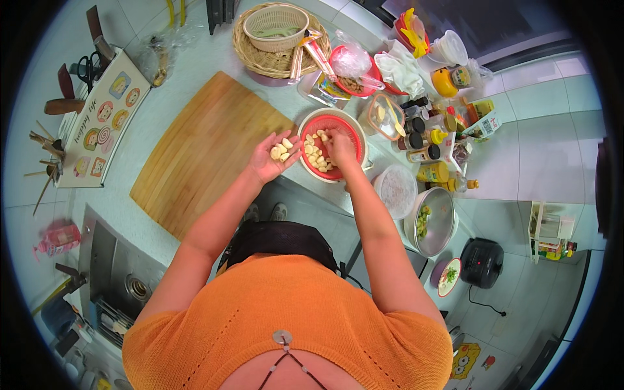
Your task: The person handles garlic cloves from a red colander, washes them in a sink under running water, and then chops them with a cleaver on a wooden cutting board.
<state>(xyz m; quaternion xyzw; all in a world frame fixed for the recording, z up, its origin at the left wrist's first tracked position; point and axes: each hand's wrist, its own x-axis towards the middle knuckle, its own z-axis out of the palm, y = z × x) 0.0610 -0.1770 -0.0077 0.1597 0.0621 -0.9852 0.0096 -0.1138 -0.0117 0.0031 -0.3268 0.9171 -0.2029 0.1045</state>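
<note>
My left hand [265,164] is palm up over the near edge of the counter, with several peeled garlic cloves [281,152] resting in its cupped palm. Just right of it is a red colander [330,121] set inside a pale bowl [302,118]. More peeled cloves [316,158] lie in the colander. My right hand [342,151] reaches into it, fingers bent down at the cloves on the right side. Those fingertips are partly hidden, so what they pinch does not show clearly.
A large wooden cutting board [205,153] lies to the left. Beyond the colander are a wicker basket [244,49] and a lidded plastic container [385,118]. Spice jars [416,140] crowd the right, near a steel bowl [442,221]. A knife rack [97,123] and sink [117,260] are at left.
</note>
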